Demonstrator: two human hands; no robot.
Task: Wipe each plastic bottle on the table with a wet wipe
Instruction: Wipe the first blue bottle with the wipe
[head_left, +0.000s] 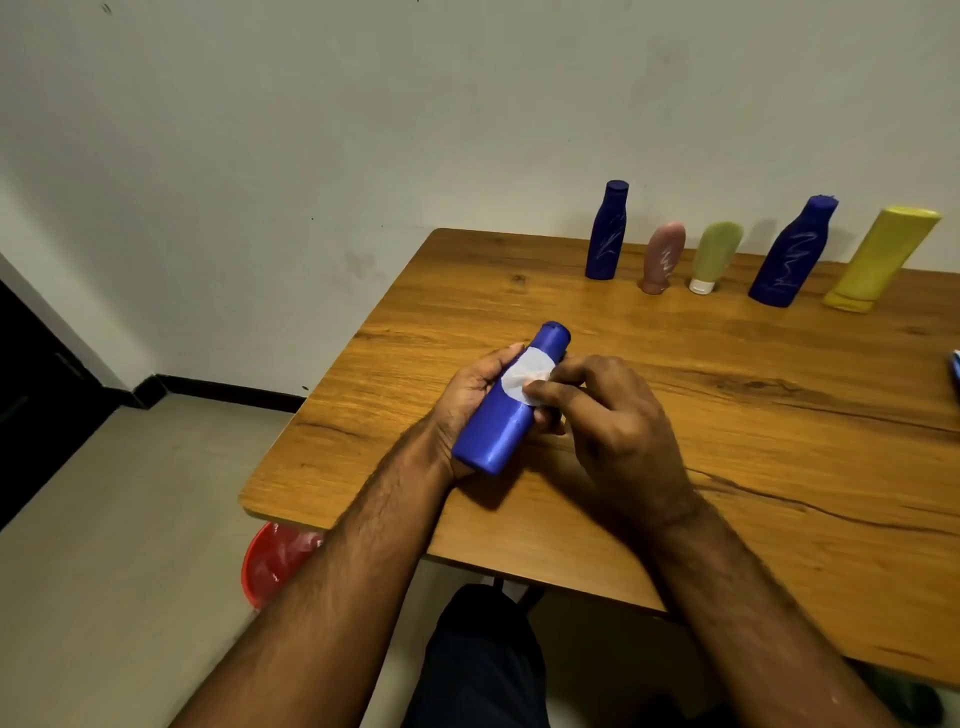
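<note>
My left hand (470, 395) cradles a blue plastic bottle (498, 426) from below, tilted with its cap pointing away over the wooden table (727, 415). My right hand (613, 421) presses a small white wet wipe (524, 376) against the bottle's upper body with thumb and fingertips. Along the wall stand more bottles: a dark blue bottle (607, 231), a pink tube (662, 257), a green tube (714, 254) on its white cap, a second dark blue bottle (792, 252) and a yellow bottle (880, 257).
A red bin (270, 564) with a plastic liner sits on the floor under the table's near left corner. A blue-and-white object (955, 371) pokes in at the right edge. My knee in dark trousers (478, 660) is below the table's front edge.
</note>
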